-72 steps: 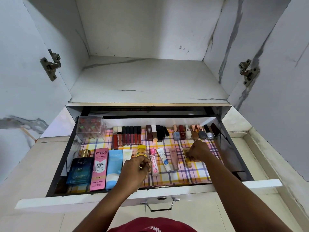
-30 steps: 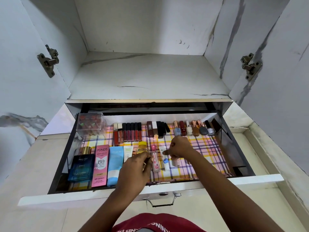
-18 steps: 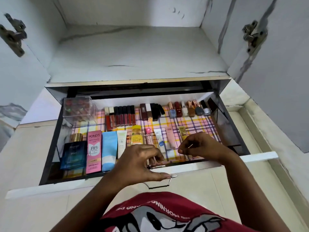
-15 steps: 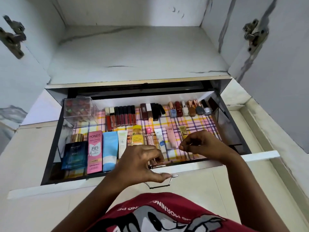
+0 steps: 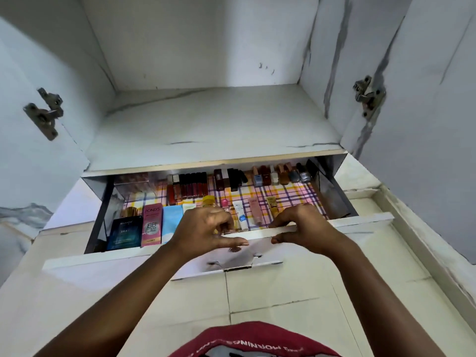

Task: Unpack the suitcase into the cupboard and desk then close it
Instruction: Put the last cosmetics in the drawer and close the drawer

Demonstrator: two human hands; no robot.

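Right now both hands are resting on the front panel of the drawer (image 5: 360,222), which is standing part-way out of the white cupboard (image 5: 213,130) beneath its bare shelf. The left hand (image 5: 206,231) is curling its fingers over the panel's top edge with the thumb lying along the face below, just above the metal handle (image 5: 234,266); the right hand (image 5: 304,228) is gripping the same edge a little to the right, thumb underneath. Just behind the knuckles, cosmetics are lying in rows on a checked liner (image 5: 288,194): a dark blue perfume box (image 5: 125,234), a pink Pond's BB cream carton (image 5: 152,225), small tubes, and lip glosses (image 5: 188,186) and nail polish bottles (image 5: 280,173) along the back.
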